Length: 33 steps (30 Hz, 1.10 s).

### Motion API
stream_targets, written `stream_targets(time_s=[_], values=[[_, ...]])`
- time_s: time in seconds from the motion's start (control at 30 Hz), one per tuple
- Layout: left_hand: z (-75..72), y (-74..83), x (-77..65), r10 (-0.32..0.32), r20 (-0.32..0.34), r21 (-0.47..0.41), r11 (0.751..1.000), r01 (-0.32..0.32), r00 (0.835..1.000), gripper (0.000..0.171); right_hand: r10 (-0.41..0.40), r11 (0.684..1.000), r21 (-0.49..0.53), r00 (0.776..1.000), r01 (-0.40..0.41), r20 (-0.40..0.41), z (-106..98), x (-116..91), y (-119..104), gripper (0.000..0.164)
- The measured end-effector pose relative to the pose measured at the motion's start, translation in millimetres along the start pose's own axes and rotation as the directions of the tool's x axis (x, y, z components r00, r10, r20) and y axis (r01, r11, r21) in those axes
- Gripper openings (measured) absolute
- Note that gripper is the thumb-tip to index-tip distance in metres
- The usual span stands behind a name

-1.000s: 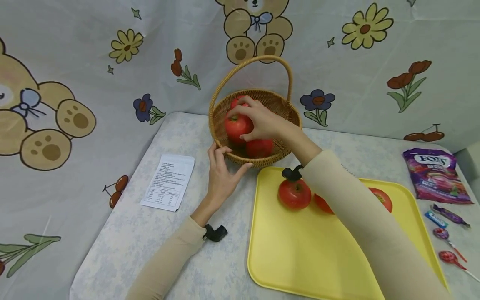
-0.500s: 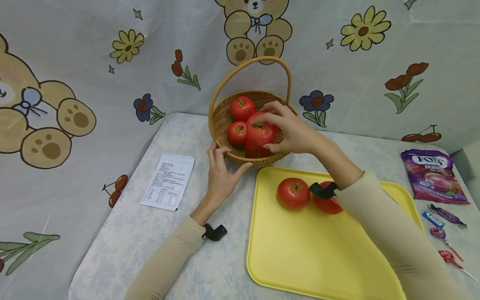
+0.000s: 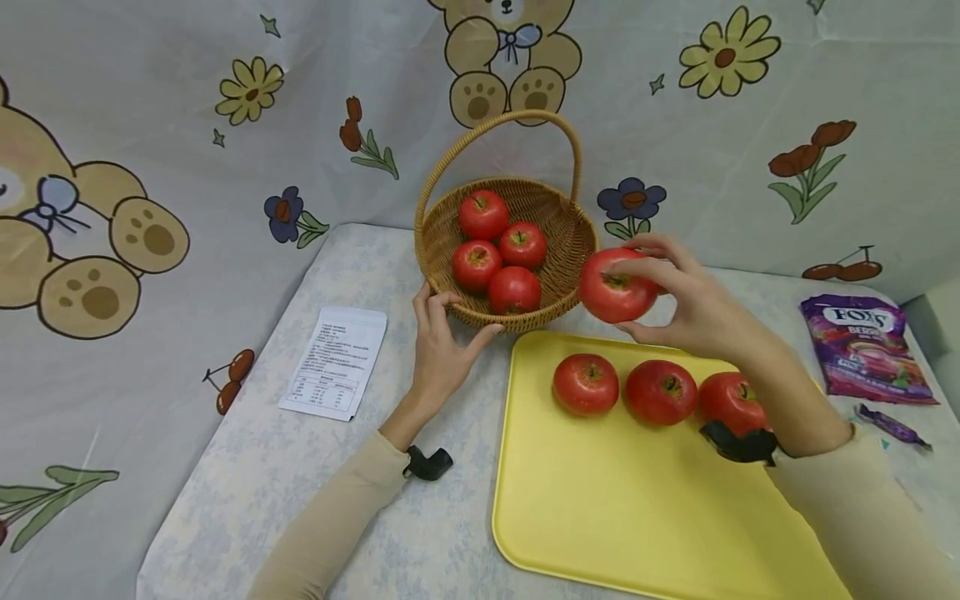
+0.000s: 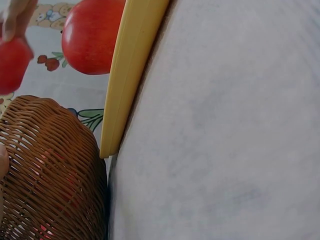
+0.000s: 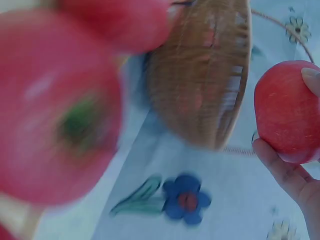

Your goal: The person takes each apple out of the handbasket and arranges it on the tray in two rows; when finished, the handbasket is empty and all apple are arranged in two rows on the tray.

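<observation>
In the head view my right hand grips a red apple with fingers and thumb, just right of the wicker basket and above the tray's back edge. The right wrist view shows the same apple between fingertips and thumb. My left hand holds the basket's front left rim, fingers at the edge and thumb along the outer side. Several apples lie inside the basket. A row of 3 apples sits on the yellow tray, the rightmost partly behind my right wrist.
A white printed packet lies on the table left of my left hand. On the far right are a purple candy bag and a wrapped candy. The basket's tall handle arches up before the patterned backdrop.
My right hand has carried an apple from inside the basket out over its right rim, toward the tray's back edge. The left hand has stayed at the rim.
</observation>
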<state>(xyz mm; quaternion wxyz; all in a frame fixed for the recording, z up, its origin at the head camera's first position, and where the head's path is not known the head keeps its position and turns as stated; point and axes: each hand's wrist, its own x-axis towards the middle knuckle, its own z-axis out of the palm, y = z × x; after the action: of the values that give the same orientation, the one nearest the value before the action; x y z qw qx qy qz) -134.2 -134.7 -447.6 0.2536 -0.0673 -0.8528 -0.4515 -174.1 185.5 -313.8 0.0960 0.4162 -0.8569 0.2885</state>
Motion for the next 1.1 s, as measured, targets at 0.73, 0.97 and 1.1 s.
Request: stream_targets(time_s=[0.73, 0.97, 1.1], values=[[1.5, 0.8, -0.1, 0.005, -0.003, -0.004, 1.000, -0.005, 1.000, 0.065, 0.557, 0.822, -0.013, 0.807, -0.570, -0.194, -44, -211, 53, 0.078], [2.8, 1.4, 0.6, 0.016, -0.008, 0.006, 1.000, -0.016, 1.000, 0.065, 0.619, 0.778, -0.001, 0.766, -0.629, -0.171, -32, -255, 60, 0.076], [1.8, 1.6, 0.6, 0.004, -0.015, 0.018, 1.000, -0.004, 1.000, 0.067, 0.627, 0.776, 0.012, 0.771, -0.630, -0.111, -26, -265, 62, 0.080]])
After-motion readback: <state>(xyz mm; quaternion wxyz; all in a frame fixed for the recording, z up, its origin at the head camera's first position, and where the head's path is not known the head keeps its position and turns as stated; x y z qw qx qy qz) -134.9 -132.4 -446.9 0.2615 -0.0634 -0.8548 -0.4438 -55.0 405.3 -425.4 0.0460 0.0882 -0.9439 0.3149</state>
